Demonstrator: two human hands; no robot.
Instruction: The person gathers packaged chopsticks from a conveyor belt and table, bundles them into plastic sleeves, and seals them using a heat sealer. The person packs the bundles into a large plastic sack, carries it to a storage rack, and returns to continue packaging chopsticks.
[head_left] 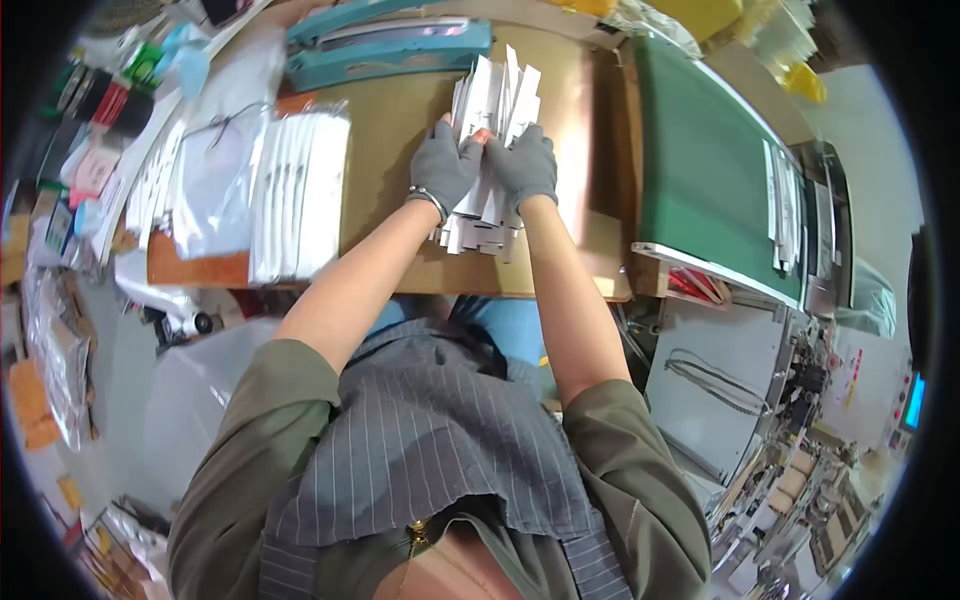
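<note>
A loose bundle of white paper strips (pixel 480 225) lies on the brown tabletop, its ends uneven at top and bottom. My left hand (pixel 446 166), in a grey fingerless glove, closes round the bundle's left side. From the right, my right hand (pixel 524 168), gloved the same way, grips the other side. Both thumbs meet near the middle on top of the strips. The undersides of my fingers are hidden by the paper and gloves.
To the left, stacks of white strips in clear plastic (pixel 300 195) lie beside a plastic bag (pixel 215 190). A teal tray (pixel 390 55) stands at the back. On the right is a green board (pixel 710 160) with more white strips (pixel 783 205) on its edge.
</note>
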